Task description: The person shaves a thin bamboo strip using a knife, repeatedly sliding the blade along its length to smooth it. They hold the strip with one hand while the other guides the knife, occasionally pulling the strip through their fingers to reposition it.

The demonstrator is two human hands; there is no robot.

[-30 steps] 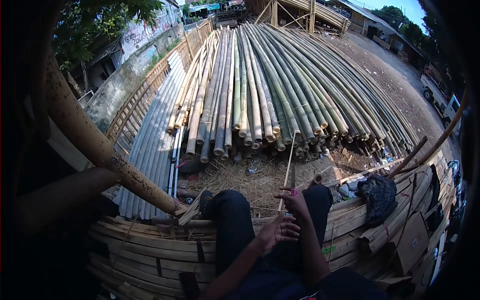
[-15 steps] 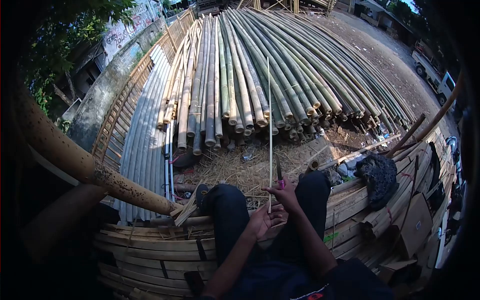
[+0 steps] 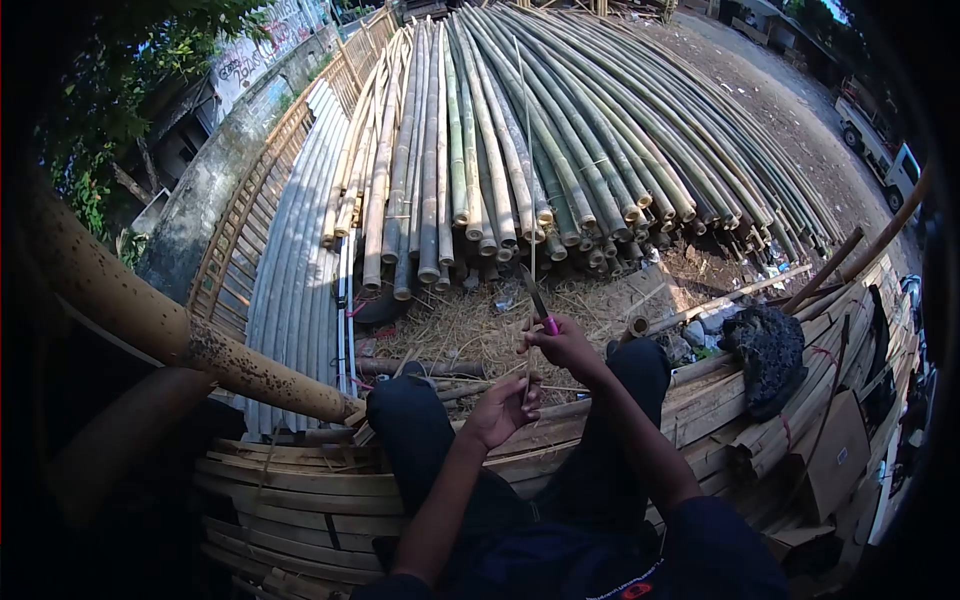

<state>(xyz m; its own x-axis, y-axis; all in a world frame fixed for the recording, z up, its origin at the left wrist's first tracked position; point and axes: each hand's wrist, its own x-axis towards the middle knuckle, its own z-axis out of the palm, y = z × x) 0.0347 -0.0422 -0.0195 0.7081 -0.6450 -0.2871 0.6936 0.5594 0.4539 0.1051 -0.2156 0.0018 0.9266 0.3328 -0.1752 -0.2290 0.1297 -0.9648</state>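
Note:
A long thin bamboo strip [image 3: 533,220] stands nearly upright in front of me, its tip overlapping the pile of poles in this view. My left hand [image 3: 500,412] is closed around its lower end, over the gap between my knees. Just above and to the right, my right hand [image 3: 565,345] grips a knife [image 3: 540,303] by its pink handle. The dark blade points up and forward, close beside the strip. My right fingertips are right at the strip.
Many bamboo poles [image 3: 470,180] lie stacked ahead. Split bamboo slats [image 3: 300,490] are under and beside me. A thick bamboo post [image 3: 250,375] slants across the left, near corrugated sheets [image 3: 290,260]. To the right are a dark bundle [image 3: 762,360] and a cardboard box [image 3: 835,455].
Both hands have risen and moved slightly left with the strip and knife. The left fingers, more spread before, are now closed on the strip. My left knee has shifted left.

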